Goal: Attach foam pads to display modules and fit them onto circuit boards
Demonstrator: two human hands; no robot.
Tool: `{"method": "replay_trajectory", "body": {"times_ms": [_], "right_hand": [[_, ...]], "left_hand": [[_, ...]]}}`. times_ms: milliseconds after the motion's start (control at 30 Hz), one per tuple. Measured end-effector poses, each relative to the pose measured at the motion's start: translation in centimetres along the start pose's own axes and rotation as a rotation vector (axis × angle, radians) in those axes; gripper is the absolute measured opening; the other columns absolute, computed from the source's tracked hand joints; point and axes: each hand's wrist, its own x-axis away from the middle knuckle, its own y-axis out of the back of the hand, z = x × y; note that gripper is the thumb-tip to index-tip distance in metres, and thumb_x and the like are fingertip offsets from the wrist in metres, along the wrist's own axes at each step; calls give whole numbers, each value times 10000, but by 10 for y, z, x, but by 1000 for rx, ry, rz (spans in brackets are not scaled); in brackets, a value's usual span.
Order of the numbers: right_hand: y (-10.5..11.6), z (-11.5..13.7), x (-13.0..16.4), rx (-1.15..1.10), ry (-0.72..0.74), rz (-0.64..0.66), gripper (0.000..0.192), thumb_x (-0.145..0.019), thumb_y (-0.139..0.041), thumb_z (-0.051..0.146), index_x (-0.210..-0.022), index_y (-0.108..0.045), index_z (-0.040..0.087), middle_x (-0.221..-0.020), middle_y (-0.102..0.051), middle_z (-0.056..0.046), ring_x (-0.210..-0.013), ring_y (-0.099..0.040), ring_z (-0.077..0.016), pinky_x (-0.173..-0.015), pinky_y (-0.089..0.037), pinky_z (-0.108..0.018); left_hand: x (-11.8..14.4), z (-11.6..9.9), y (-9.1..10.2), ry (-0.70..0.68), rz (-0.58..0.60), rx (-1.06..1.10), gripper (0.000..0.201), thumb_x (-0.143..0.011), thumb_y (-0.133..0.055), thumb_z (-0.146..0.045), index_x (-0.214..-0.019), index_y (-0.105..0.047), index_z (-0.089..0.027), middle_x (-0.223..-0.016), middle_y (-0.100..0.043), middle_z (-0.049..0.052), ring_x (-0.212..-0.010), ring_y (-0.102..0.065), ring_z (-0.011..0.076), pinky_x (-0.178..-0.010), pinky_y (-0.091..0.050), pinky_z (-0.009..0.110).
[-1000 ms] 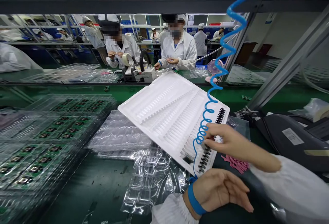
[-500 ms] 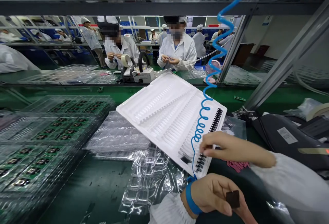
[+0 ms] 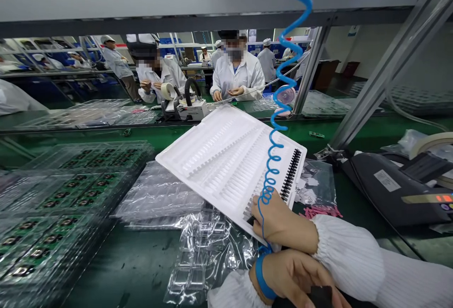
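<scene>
My right hand (image 3: 274, 218) is over the lower corner of a white slotted plastic tray (image 3: 203, 154). Its fingers curl down towards the slots. Their tips are mostly hidden, and a bit of black shows beside them. A row of small black parts (image 3: 291, 173) stands along the tray's right side. Below, my left hand (image 3: 288, 272), with a blue wrist strap (image 3: 262, 277) on, pinches a small dark square piece (image 3: 321, 296) at the bottom edge of the view. A blue coiled cord (image 3: 272, 166) runs down to the strap, passing in front of the tray and my right hand.
Stacked clear trays of green circuit boards (image 3: 74, 190) stand at the left. Clear plastic packaging (image 3: 163, 195) lies beside the white tray. Pink strips (image 3: 320, 212) and a dark machine (image 3: 385, 190) are at the right. Co-workers (image 3: 237, 74) sit across the bench behind a tape dispenser (image 3: 186, 105).
My right hand has moved left and down, from the black row to the tray's lower corner. My left hand still holds the dark square, now lower in view. The camera view has shifted slightly.
</scene>
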Motion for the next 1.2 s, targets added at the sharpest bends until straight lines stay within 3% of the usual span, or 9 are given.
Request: {"method": "replay_trajectory", "body": {"times_ms": [167,333,433,533,633,733,867,1000,1200], "right_hand": [[-6,4,-2,12,-11,-27,151,-782,-491,113,-799,-639,132,-890,-640,-113,-840,-543,-264,-799,-314,-444],[-4,5,1,-22,-34,-91,169,-793,-487,97,-729,-638,137,-845,-643,-98,-802,-552,-240,-789,-314,-432],[7,-2,6,-53,-41,-145,183,-810,-490,142,-694,-630,154,-777,-630,-69,-765,-550,-212,-785,-308,-417],[26,-23,17,-163,-43,-240,179,-842,-499,205,-728,-632,166,-733,-596,-42,-751,-539,-184,-757,-330,-367],[50,-51,39,-469,14,-309,184,-873,-492,270,-785,-620,171,-767,-571,-34,-740,-524,-158,-699,-373,-299],[73,-69,67,-620,136,-116,203,-891,-480,312,-816,-614,180,-807,-548,-35,-770,-514,-155,-688,-403,-271],[84,-69,93,-535,199,183,189,-901,-469,264,-824,-624,190,-840,-526,-32,-816,-507,-152,-709,-410,-260],[74,-62,96,-403,128,155,146,-872,-500,204,-796,-624,196,-875,-543,-33,-832,-507,-164,-713,-405,-274],[58,-57,98,-289,61,86,196,-811,-481,64,-715,-610,176,-793,-572,-21,-651,-528,-126,-556,-374,-237]], "left_hand": [[-2,6,7,183,-4,16,535,-283,-820,-391,-697,-665,-91,-676,-610,37,-1057,-555,381,-951,-273,499],[0,7,10,182,42,16,527,-327,-824,-408,-729,-679,-98,-663,-610,23,-1013,-586,348,-935,-308,479],[1,6,6,63,38,37,492,-393,-826,-393,-754,-679,-91,-682,-636,35,-875,-641,280,-871,-383,443],[-2,8,1,-151,-110,162,443,-445,-825,-369,-740,-666,-79,-688,-675,70,-714,-657,220,-779,-449,411],[-7,9,-4,-311,-273,291,470,-491,-807,-419,-761,-668,-59,-659,-690,99,-646,-665,221,-694,-486,387],[-9,7,-7,-355,-354,318,481,-568,-771,-433,-831,-673,-42,-689,-703,123,-657,-673,218,-675,-492,356],[-9,3,-8,-335,-372,321,465,-622,-751,-400,-899,-661,-38,-809,-720,153,-725,-677,206,-732,-480,342],[-11,4,-7,-312,-414,318,432,-648,-740,-374,-924,-656,-53,-860,-722,147,-759,-680,200,-757,-479,336],[-13,3,-6,-317,-465,316,382,-632,-758,-344,-892,-680,-76,-844,-726,95,-730,-681,151,-731,-481,261]]}}
